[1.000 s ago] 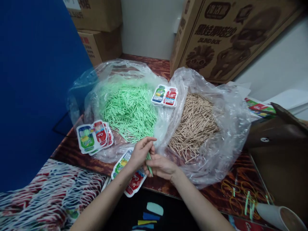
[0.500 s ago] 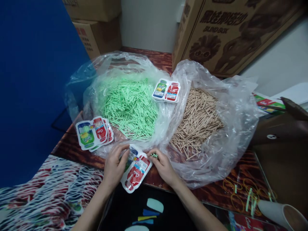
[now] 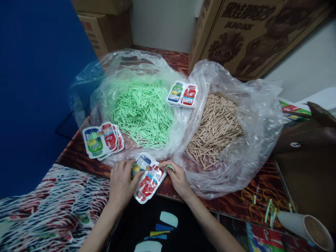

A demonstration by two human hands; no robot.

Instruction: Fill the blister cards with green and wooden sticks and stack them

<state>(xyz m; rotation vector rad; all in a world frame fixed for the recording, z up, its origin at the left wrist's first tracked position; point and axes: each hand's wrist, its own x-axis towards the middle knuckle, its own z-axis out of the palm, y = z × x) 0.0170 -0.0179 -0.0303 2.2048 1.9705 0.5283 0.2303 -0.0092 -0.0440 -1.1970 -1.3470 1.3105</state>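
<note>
My left hand point(image 3: 123, 183) grips the left side of a bottle-shaped plastic packet point(image 3: 149, 180) printed in green and red, at the table's near edge. My right hand point(image 3: 177, 176) pinches a small bundle of green sticks point(image 3: 169, 167) by the packet's upper right corner. Just behind lies a clear bag heaped with green sticks point(image 3: 141, 112). To its right a second clear bag holds tan wooden sticks point(image 3: 215, 127).
A stack of like packets point(image 3: 102, 140) lies left of the green bag and another packet point(image 3: 183, 94) rests between the bags. Cardboard boxes point(image 3: 244, 31) stand behind. Rubber bands point(image 3: 259, 206) and a paper cup point(image 3: 308, 229) sit at the right; a blue panel point(image 3: 36, 87) stands left.
A second ago both hands held the green sticks together above the packet. Since then my left hand dropped onto the packet and my right hand carried the sticks to its corner.
</note>
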